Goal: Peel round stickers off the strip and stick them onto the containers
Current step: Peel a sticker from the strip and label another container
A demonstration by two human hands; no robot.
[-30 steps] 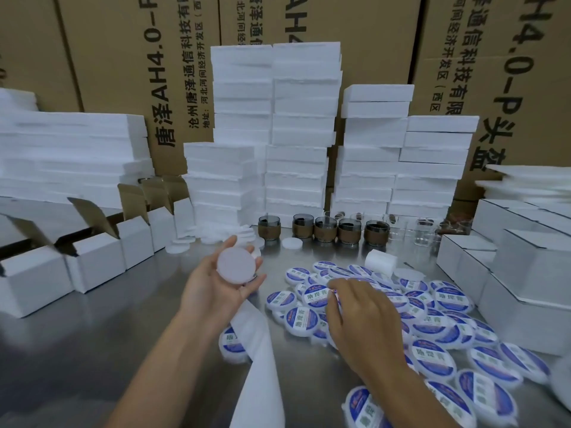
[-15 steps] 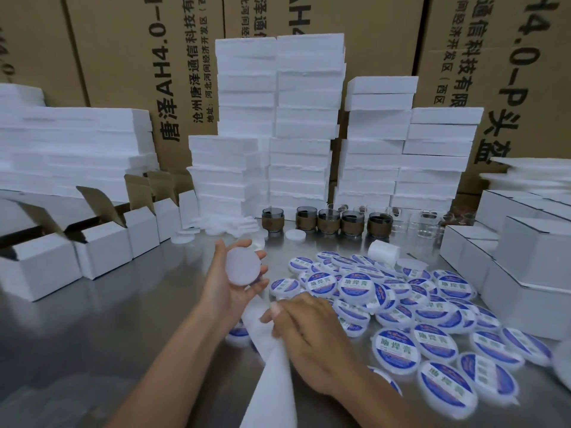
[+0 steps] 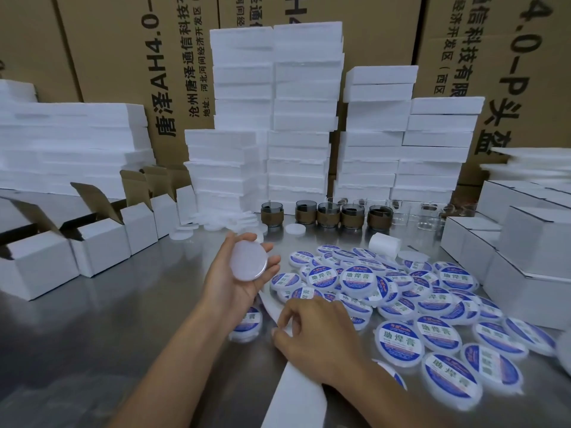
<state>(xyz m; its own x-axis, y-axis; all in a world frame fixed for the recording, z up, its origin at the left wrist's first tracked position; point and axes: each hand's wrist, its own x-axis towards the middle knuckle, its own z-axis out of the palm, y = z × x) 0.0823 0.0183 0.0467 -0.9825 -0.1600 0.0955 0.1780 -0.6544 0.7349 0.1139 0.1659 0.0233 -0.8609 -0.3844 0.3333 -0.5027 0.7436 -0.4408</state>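
Observation:
My left hand (image 3: 234,281) holds a plain round white container (image 3: 248,265) up above the steel table, thumb and fingers curled round its rim. My right hand (image 3: 318,338) lies lower on the white sticker strip (image 3: 296,393), fingers curled and pinching at the strip's edge; what is under the fingertips is hidden. The strip runs from under my left hand down to the bottom edge. A heap of several labelled containers (image 3: 398,338) with blue-and-white stickers spreads to the right. One labelled container (image 3: 248,324) lies between my wrists.
Open white cartons (image 3: 102,242) line the left, closed white boxes (image 3: 531,242) the right. Foam stacks (image 3: 302,118) and brown cardboard boxes stand behind. Small glass jars (image 3: 327,214), loose white lids (image 3: 216,223) and a white roll (image 3: 384,245) sit at the back of the table (image 3: 123,335).
My right hand left the heap of labelled containers, came back to the strip and now pinches it. My left hand kept the plain container raised.

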